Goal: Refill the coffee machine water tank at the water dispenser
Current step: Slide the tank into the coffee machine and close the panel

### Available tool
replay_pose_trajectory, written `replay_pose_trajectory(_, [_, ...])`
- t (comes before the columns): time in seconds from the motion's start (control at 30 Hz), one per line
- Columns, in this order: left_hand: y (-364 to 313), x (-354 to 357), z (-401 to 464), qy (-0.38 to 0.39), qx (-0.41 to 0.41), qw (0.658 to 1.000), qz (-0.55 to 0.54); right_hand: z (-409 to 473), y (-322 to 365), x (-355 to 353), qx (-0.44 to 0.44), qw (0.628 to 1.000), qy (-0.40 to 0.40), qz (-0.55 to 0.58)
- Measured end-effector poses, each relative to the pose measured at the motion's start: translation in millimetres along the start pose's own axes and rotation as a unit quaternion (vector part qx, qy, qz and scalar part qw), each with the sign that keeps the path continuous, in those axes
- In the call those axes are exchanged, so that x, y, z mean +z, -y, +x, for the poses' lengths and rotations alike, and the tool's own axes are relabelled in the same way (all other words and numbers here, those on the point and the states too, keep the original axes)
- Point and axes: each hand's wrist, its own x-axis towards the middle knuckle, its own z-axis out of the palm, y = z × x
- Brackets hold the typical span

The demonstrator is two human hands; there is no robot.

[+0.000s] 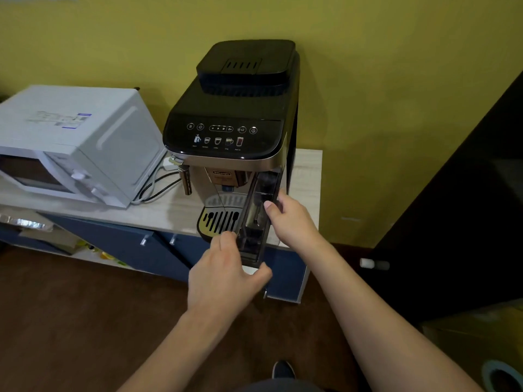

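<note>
A black and silver coffee machine (226, 131) stands on a light wooden counter (158, 210) against a yellow wall. Its smoky transparent water tank (256, 219) sticks out forward from the machine's right front side, partly slid out over the counter edge. My left hand (226, 275) grips the tank's lower front end, thumb under it and fingers on its left face. My right hand (288, 219) holds the tank's right side near the top, thumb on the rim. No water dispenser is in view.
A white microwave (70, 142) sits left of the machine, with cables (158, 188) between them. Blue cabinet doors (135, 247) lie under the counter. A dark panel (467, 222) stands at the right, a yellow box (481, 335) below it. The floor is brown.
</note>
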Motion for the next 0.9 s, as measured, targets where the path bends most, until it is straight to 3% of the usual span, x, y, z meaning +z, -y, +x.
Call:
replay_pose_trajectory(0.23, [-18,4,31,0.007,0.010,1.000,0.008,23,5,-11,0.018,0.998,-0.007,0.053])
replay_pose_trajectory(0.43, [-18,10,38,0.011,0.012,1.000,0.004,24,-4,-21,0.006,0.991,0.057,0.120])
replay_pose_trajectory(0.67, [-19,11,56,0.014,0.013,1.000,0.007,36,3,-24,0.004,0.987,0.044,0.153])
replay_pose_trajectory(0.83, [-32,16,85,0.002,0.013,1.000,0.019,51,11,-24,0.007,0.996,-0.003,0.087])
replay_pose_trajectory(0.9, [-32,18,87,0.002,0.010,1.000,0.017,53,11,-24,0.024,0.997,0.016,0.072])
